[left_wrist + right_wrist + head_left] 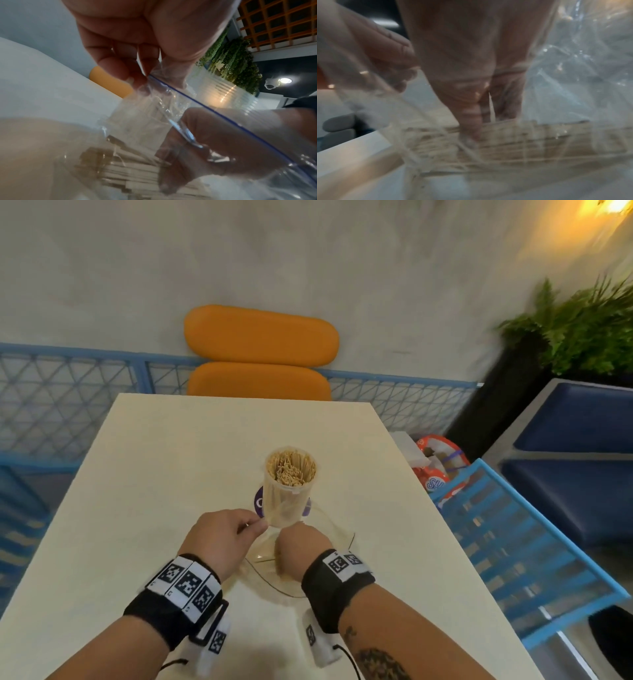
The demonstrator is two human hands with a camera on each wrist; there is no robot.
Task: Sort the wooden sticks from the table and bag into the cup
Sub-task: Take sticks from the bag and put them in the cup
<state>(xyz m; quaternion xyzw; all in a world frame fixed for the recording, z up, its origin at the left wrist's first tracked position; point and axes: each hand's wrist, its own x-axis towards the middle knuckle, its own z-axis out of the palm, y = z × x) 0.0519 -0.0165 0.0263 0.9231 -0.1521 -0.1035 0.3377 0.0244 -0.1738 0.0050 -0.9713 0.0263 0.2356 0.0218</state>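
**Right hand inside the bag on the sticks, left pinching the bag rim**

Cream tabletop fills the middle of your head view. Orange chair sits against the wall at its far edge, blue mesh fence runs behind it, and a blue slatted chair stands off to your right with a red-and-white packet beside it. Potted plant top right.

Clear plastic bag lies on the tabletop right in front of you, its mouth toward the cup; the blue zip line shows in the left wrist view. The cup, translucent and upright, stands just beyond the bag on a purple round mat, and is packed nearly full of wooden sticks standing on end.

Your left hand pinches the bag's rim between thumb and fingertips, holding the opening up, just beside the cup's base. Your right hand is down inside the bag, fingers curled and closed on the bundle of sticks lying flat in there; one stick pokes up between the fingers. Right wrist view is blurred, so how many you have hold of I cannot tell. Black wristbands with coded markers on both wrists.
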